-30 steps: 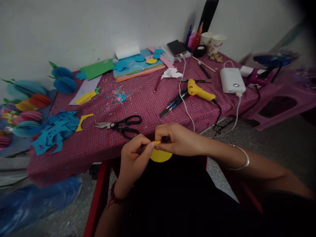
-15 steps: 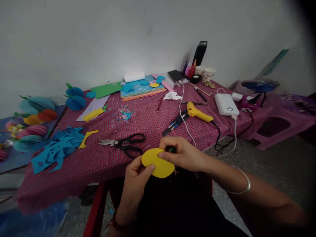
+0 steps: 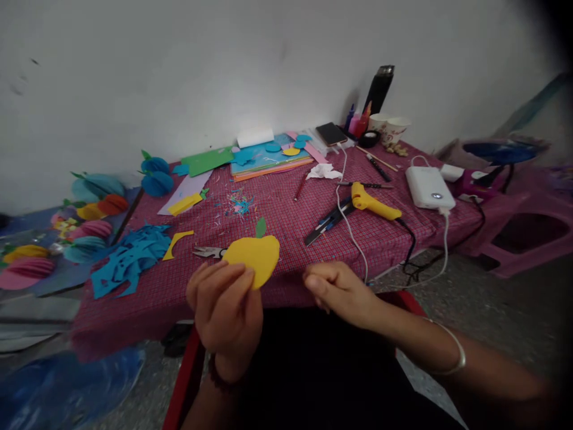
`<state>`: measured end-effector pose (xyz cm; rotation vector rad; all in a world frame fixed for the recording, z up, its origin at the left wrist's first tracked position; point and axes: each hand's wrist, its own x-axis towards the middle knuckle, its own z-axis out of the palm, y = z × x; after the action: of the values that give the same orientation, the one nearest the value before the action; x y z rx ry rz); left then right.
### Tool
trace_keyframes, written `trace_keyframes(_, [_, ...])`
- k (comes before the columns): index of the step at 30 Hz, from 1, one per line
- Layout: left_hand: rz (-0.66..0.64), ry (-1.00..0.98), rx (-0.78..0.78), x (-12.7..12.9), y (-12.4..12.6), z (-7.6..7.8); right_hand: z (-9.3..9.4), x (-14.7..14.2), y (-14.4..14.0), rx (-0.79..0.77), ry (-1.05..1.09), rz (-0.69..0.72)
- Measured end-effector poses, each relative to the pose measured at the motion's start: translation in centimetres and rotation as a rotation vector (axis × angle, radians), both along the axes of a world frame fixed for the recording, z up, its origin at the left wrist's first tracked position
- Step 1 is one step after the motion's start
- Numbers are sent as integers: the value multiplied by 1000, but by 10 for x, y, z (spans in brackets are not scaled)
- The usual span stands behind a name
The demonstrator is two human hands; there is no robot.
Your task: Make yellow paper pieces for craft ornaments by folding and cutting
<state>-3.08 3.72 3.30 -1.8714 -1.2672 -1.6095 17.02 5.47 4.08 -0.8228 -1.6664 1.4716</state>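
My left hand (image 3: 227, 310) pinches a yellow paper fruit cutout (image 3: 257, 255) at its lower left edge. A small green paper leaf (image 3: 261, 227) sticks up from the top of the cutout. To the right, at the table's front edge, my right hand (image 3: 339, 291) is curled closed, apart from the cutout, with nothing seen in it. Behind the cutout lie black-handled scissors (image 3: 209, 252), mostly covered, with their blades showing on the left. A curved yellow paper scrap (image 3: 178, 243) is near the blade tips.
Blue paper scraps (image 3: 129, 257) lie at the table's left. A yellow glue gun (image 3: 376, 203), a box cutter (image 3: 329, 222) and a white power bank (image 3: 430, 187) with cables are on the right. Paper sheets (image 3: 268, 170) stand at the back. Layered paper fruits (image 3: 101, 186) sit far left.
My right hand has let go of the yellow cutout and moved away to the right. My left hand has raised and turned it, so the green leaf now shows at its top. The view has shifted left.
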Motion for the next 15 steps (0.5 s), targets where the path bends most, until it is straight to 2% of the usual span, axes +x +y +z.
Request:
trace_keyframes(2, [-7, 129, 82, 1, 2, 3, -2, -10, -1, -127, 107, 126])
trace_keyframes(4, [-36, 236, 125, 5, 4, 2, 0, -17, 0, -266, 246, 171])
trace_keyframes(7, [-125, 361, 117, 14, 8, -6, 0, -23, 5, -503, 415, 87])
trace_keyframes(9, [-178, 362, 61, 19, 9, -15, -4, -23, 10, -603, 499, -11])
trace_keyframes(11, [-220, 206, -8, 22, 5, -23, -10, -22, 16, -616, 555, -91])
trace_keyframes(15, [-321, -500, -215, 25, -6, -30, -18, -17, 25, -542, 563, -192])
